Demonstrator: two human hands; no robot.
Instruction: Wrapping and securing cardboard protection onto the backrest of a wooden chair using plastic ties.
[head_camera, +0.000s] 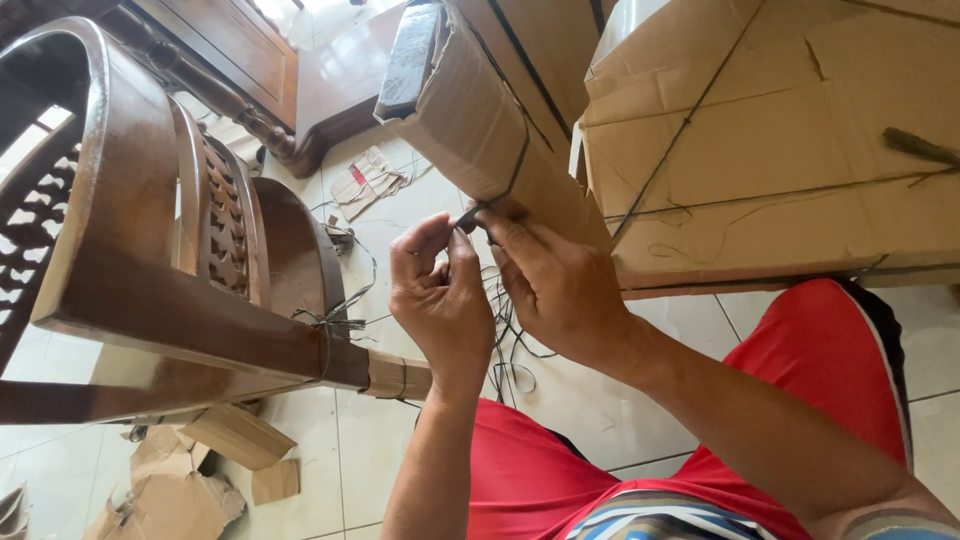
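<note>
While both hands pinch the string (470, 215) at the lower edge of the cardboard-wrapped leg (480, 120), left hand (445, 300) and right hand (555, 285) closed on it, it looks thin, limp, slippery; grip near the knot.

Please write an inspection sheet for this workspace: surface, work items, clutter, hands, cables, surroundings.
Surface: pale tiled floor.
Work items: cardboard-wrapped furniture part bound with dark string.
Clutter: cardboard scraps, crumpled paper, loose string pieces.
Hands: left hand and right hand pinch the string at the wrapped part.
Cables: nothing seen.
Surroundings: carved wooden chair, large wrapped piece, red shorts.
</note>
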